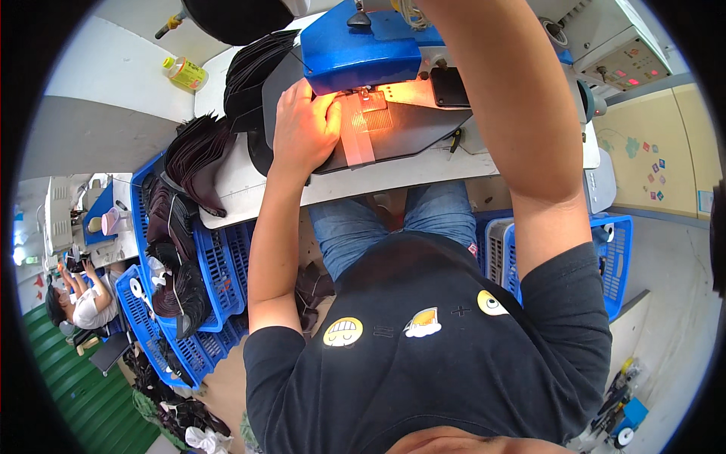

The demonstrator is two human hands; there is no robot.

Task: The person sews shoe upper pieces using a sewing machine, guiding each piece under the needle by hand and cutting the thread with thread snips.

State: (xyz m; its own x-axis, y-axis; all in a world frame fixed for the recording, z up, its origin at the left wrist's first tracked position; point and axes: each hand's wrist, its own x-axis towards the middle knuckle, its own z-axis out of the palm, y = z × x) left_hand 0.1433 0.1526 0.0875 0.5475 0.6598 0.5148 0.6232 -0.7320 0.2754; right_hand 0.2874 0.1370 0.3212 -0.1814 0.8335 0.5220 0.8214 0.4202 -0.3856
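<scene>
My left hand [306, 127] lies flat on the dark work plate [412, 140] of a blue sewing machine [361, 54], its thumb spread from the fingers. The thumb is close to the brightly lit area under the machine head, where a pale strip [355, 136] runs toward the table's front edge. Whether thin material lies under my palm I cannot tell. My right forearm [503, 83] reaches up past the machine's right side, and its hand is beyond the top of the picture. Just left of my left hand hangs a stack of black flat pieces [253, 79].
Small thread snips [455, 141] and a black rectangular object [450, 87] lie right of the lit area. Dark maroon pieces [198, 163] overhang the table's left edge, near a yellow-capped bottle [185, 73]. Blue baskets [219, 265] flank my legs. Far left, another person [91, 303] sits working.
</scene>
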